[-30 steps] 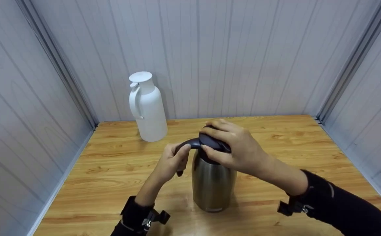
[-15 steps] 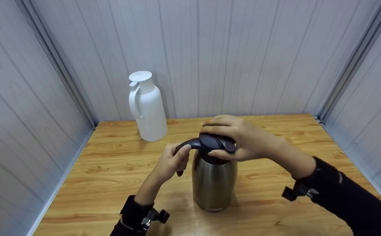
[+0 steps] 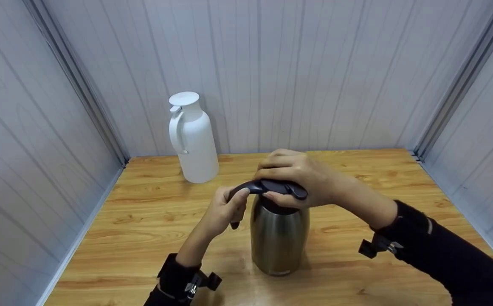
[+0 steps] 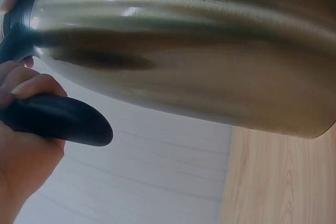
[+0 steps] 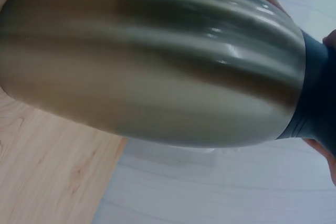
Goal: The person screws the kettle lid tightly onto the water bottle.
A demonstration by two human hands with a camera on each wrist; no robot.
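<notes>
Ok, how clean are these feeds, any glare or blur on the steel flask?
Head view: sharp and evenly lit, with a soft sheen on the steel flask. Left wrist view: flask too close, soft focus, bright streaks along its side; the handle is clearer. Right wrist view: similar close blur with small highlights.

Both hands (image 3: 271, 187) on steel jug (image 3: 279, 238)

Steel jug (image 3: 279, 238) upright on table, dark lid (image 3: 278, 187) on
</notes>
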